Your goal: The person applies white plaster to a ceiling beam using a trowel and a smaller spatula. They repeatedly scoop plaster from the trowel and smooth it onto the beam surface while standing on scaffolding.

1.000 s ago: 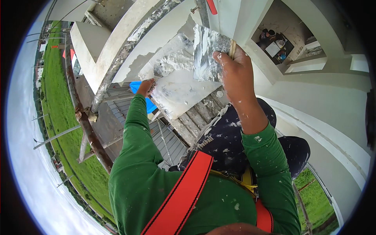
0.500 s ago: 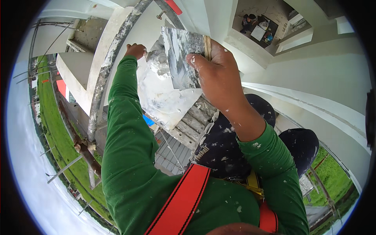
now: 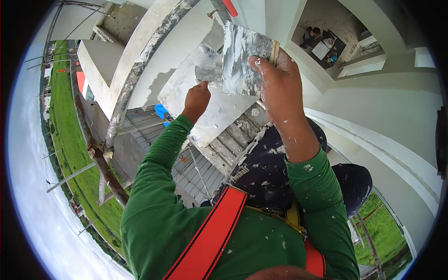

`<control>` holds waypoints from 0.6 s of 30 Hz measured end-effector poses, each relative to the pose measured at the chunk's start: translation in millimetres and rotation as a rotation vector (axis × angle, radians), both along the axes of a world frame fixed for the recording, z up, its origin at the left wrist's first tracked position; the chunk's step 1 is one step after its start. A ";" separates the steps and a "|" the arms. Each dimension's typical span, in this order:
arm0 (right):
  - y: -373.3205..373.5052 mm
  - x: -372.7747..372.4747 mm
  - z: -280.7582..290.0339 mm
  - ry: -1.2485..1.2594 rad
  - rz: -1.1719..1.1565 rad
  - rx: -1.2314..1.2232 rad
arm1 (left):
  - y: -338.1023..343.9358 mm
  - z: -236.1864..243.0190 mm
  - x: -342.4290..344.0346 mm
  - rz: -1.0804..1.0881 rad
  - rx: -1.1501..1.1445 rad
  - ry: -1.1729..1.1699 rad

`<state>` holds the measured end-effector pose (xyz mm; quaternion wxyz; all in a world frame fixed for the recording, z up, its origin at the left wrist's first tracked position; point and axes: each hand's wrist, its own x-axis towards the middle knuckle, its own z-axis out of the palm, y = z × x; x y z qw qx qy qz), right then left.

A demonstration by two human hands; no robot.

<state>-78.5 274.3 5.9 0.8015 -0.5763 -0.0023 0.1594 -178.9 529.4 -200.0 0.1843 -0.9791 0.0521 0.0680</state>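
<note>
Upper centre of frame: right hand (image 3: 275,88) grips plaster-smeared trowel (image 3: 242,60); left hand (image 3: 197,98) clenched under loaded board (image 3: 210,116); plaster not yet applied.

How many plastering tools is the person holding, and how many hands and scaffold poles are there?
Wide putty blade, in the right hand: 1
Plaster board (hawk), in the left hand: 1
Hands: 2
Scaffold poles: 2, a plaster-caked pole and a rusty brown pole
Total: 6
</note>
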 end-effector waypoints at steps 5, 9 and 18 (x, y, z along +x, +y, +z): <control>15.9 -3.6 -21.3 -0.242 0.046 -0.286 | -1.7 49.0 -7.3 0.385 -0.339 -0.015; 26.6 -3.5 -32.9 -0.430 0.139 -0.670 | 5.3 56.5 -51.4 0.518 -0.559 -0.145; 96.9 -76.0 -55.2 -0.949 0.460 -0.590 | -42.2 144.1 -82.7 1.166 -1.496 -0.499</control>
